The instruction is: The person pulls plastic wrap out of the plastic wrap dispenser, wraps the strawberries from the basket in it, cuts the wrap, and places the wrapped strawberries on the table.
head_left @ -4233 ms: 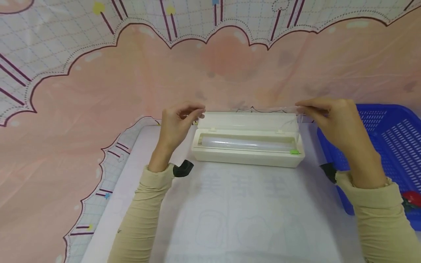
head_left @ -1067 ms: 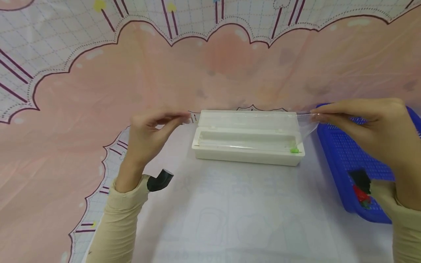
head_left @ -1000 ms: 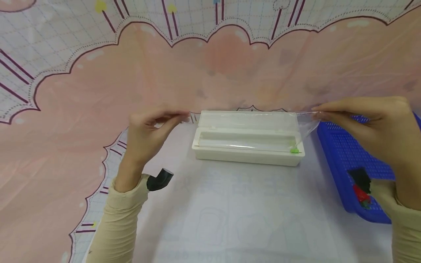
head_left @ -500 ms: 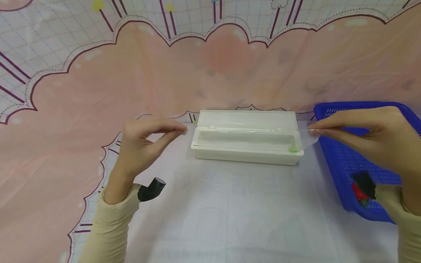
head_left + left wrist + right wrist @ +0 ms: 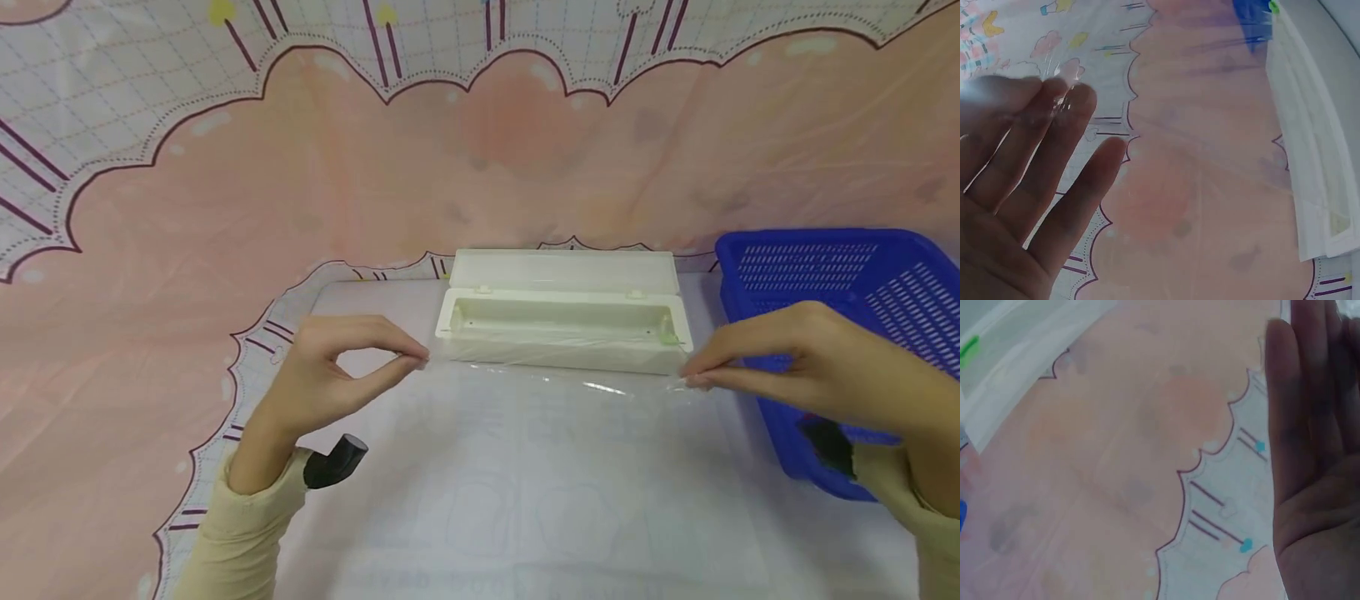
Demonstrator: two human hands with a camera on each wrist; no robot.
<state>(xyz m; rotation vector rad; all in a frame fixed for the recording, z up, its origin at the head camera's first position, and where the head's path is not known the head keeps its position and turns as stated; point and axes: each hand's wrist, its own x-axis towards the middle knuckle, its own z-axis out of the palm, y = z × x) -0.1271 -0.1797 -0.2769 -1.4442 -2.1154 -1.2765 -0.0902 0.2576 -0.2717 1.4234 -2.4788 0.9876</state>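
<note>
A long white cling film dispenser (image 5: 562,271) stands on the table with its lid raised, a green slider (image 5: 670,339) at its right front. A sheet of clear cling film (image 5: 555,379) stretches between both hands, low in front of the box and overlapping its front wall. My left hand (image 5: 303,383) pinches the film's left end between thumb and fingertips; shiny film also shows at those fingertips in the left wrist view. At the film's right end my right hand (image 5: 832,367) pinches a gathered corner. The right wrist view shows that hand's straight outer fingers (image 5: 1310,394), not the pinch.
A blue perforated basket (image 5: 802,258) stands to the right, partly behind the right hand. White paper with faint drawings (image 5: 555,517) covers the table in front of the box. Pink patterned cloth (image 5: 375,183) lies behind.
Both hands have come down and nearer, drawing the film from above the raised lid to in front of the box. The pale roll seen in the trough earlier no longer shows there.
</note>
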